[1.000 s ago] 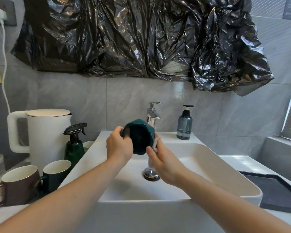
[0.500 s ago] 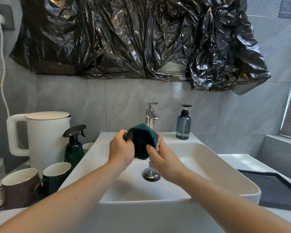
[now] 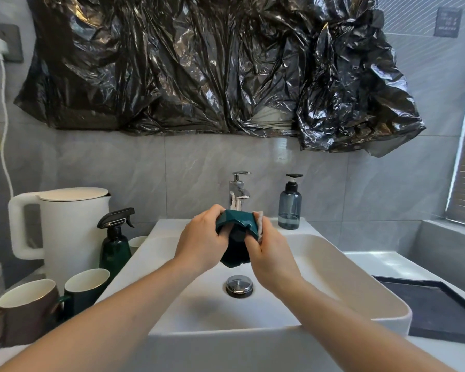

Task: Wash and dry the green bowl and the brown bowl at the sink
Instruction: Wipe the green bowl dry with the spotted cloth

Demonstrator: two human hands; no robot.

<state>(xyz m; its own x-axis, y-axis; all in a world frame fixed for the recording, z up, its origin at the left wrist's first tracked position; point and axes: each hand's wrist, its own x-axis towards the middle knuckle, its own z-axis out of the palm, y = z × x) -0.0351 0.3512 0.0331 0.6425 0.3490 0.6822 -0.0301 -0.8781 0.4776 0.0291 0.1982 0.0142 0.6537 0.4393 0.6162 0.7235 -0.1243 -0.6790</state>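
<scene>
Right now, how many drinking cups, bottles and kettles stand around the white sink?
Cups: 3 — brown mug, dark green mug, pale cup half hidden behind the spray bottle.
Bottles: 2 — dark green spray bottle, blue-grey pump bottle.
Kettles: 1 — white kettle.
Total: 6

A single wide-angle view from the person's head looks forward and down at the white sink (image 3: pixel 333 253), close enough that both forearms run in from the bottom edge. It faces the tiled wall squarely, the tap (image 3: pixel 238 191) near centre, with straight edges bowing toward the sides.
</scene>
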